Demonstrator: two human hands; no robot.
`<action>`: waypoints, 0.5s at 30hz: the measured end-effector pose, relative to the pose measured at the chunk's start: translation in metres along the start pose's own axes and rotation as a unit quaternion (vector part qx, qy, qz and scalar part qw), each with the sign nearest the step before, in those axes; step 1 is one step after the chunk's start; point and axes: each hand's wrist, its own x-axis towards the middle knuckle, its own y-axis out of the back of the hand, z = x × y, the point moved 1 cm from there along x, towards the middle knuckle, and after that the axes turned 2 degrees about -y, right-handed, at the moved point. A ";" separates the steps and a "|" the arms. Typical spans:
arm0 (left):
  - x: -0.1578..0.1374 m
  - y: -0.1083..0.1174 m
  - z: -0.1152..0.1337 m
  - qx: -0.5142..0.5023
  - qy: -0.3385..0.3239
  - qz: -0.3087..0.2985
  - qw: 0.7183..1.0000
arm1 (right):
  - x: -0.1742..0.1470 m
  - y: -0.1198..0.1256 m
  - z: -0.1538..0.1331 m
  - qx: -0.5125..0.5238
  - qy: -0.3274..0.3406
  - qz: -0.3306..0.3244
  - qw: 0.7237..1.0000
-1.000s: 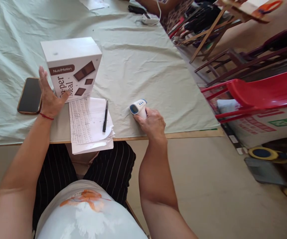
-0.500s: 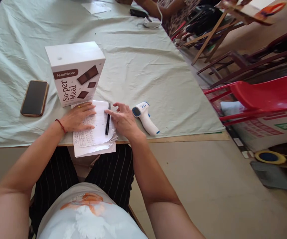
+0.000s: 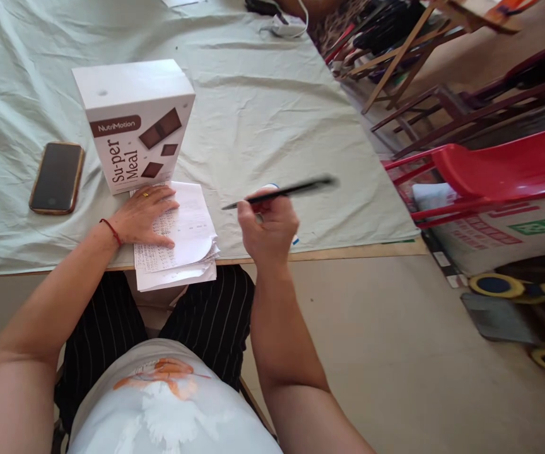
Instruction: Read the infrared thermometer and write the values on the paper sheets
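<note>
My left hand point(image 3: 147, 217) lies flat with fingers spread on a notebook point(image 3: 192, 221) with handwritten pages, whose lower edge juts past the table's front edge. To the right of the pages, my right hand point(image 3: 270, 227) grips a black pen point(image 3: 301, 187) above the tablecloth. The pen's tip points left toward the notebook. Behind the right hand, an infrared thermometer point(image 3: 296, 240) is mostly hidden; only bits of its white and blue body show. Just beyond the left hand stands a white NutriMotion box point(image 3: 135, 129).
A smartphone point(image 3: 57, 178) lies left of the box on the pale green tablecloth point(image 3: 248, 107). At the far edge are a white charger point(image 3: 289, 26) with a cable and a dark object. A red plastic chair point(image 3: 499, 164) and a wooden folding stand point(image 3: 400, 57) are to the right.
My right hand has picked up the pen from the notebook and moved right with it, now covering most of the thermometer. My left hand stays on the pages. The view has shifted slightly.
</note>
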 end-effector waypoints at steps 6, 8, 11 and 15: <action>0.001 -0.001 -0.001 -0.002 -0.008 0.022 1.000 | -0.032 -0.051 -0.077 0.417 -0.159 -0.041 0.894; 0.001 0.000 -0.001 0.000 0.004 0.025 1.000 | -0.036 -0.066 -0.085 0.481 -0.205 -0.082 0.848; 0.001 0.000 -0.001 -0.016 0.002 0.021 1.000 | -0.032 -0.069 -0.069 0.463 -0.255 -0.119 0.840; 0.001 0.001 -0.003 -0.030 -0.003 0.018 0.999 | -0.023 -0.053 -0.043 0.340 -0.237 -0.214 0.885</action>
